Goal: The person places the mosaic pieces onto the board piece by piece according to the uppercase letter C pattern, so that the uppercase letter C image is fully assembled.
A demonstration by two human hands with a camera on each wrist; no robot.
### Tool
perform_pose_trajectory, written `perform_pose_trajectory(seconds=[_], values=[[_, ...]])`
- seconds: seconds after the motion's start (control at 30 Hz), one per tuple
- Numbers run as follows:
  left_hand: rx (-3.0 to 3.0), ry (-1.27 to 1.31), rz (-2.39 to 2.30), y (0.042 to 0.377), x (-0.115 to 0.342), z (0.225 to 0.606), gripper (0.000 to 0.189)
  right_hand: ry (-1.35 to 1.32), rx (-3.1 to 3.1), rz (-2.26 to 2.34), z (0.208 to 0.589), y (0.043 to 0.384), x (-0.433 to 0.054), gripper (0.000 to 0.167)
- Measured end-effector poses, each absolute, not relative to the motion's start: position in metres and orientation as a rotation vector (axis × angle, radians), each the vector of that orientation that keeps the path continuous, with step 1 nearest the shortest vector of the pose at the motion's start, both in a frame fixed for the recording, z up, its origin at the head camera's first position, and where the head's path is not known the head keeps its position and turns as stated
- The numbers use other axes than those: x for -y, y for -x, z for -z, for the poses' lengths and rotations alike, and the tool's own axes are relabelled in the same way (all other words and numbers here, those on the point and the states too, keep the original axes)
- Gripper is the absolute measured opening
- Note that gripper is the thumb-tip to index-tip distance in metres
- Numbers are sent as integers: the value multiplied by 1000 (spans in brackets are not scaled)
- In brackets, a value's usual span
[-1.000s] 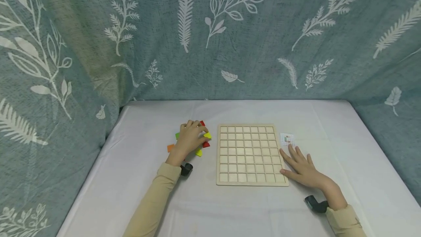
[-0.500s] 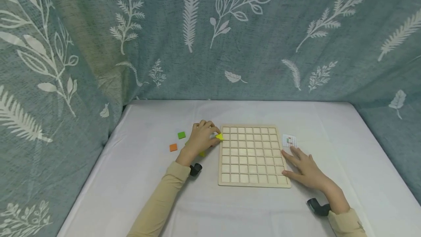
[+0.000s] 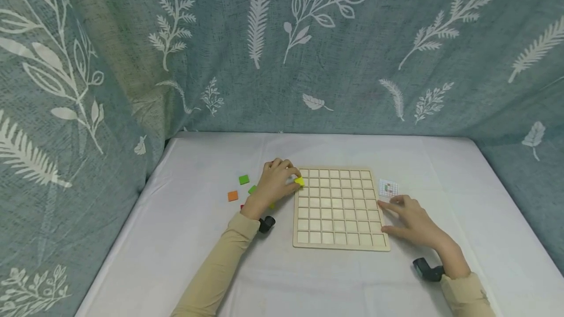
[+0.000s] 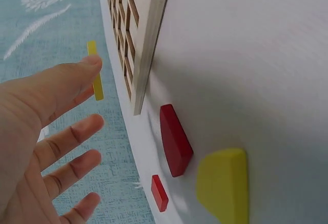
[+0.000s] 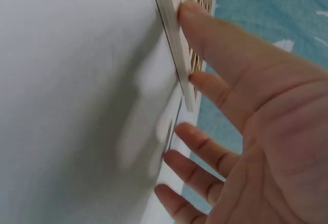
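Between thumb and index finger, my left hand (image 3: 274, 182) pinches a thin yellow tile (image 4: 98, 90) and holds it at the upper left edge of a wooden grid board (image 3: 338, 203). The left wrist view shows that tile edge-on, with the other fingers spread apart below it. My right hand (image 3: 414, 224) is at the board's right side, its thumb and index fingertips touching the frame. Seen from the right wrist, its other fingers (image 5: 197, 144) stay off the board, loosely extended. The grid squares hold no coloured tiles.
Left of the board lie loose tiles: green (image 3: 244, 179), orange (image 3: 232, 195), red (image 4: 174, 142) and yellow (image 4: 224, 183), some partly hidden by the left hand. A small printed grid card (image 3: 388, 188) lies at the board's right. A patterned curtain (image 3: 317, 48) stands behind the white-covered table (image 3: 343, 283).
The left hand has moved right from among the loose tiles to the board's edge, carrying the yellow tile. The right hand stays by the board, its fingers slightly more bent.
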State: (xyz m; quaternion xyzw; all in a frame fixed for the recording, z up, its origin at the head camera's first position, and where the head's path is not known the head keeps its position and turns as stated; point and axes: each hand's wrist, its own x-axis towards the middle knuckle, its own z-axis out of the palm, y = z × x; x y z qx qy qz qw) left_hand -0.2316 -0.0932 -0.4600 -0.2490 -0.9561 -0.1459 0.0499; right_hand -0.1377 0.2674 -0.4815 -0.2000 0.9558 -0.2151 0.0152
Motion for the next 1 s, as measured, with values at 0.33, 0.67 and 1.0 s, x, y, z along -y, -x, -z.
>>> perform_pose_trajectory(seconds=[0.33, 0.67, 1.0], values=[[2923, 770, 502, 231, 86, 457, 25, 677, -2738, 933, 483, 153, -283, 68], [2928, 830, 555, 239, 77, 464, 24, 603, -2662, 967, 482, 162, -286, 71], [2962, 902, 450, 250, 60, 470, 25, 621, -2711, 949, 486, 161, -281, 78]])
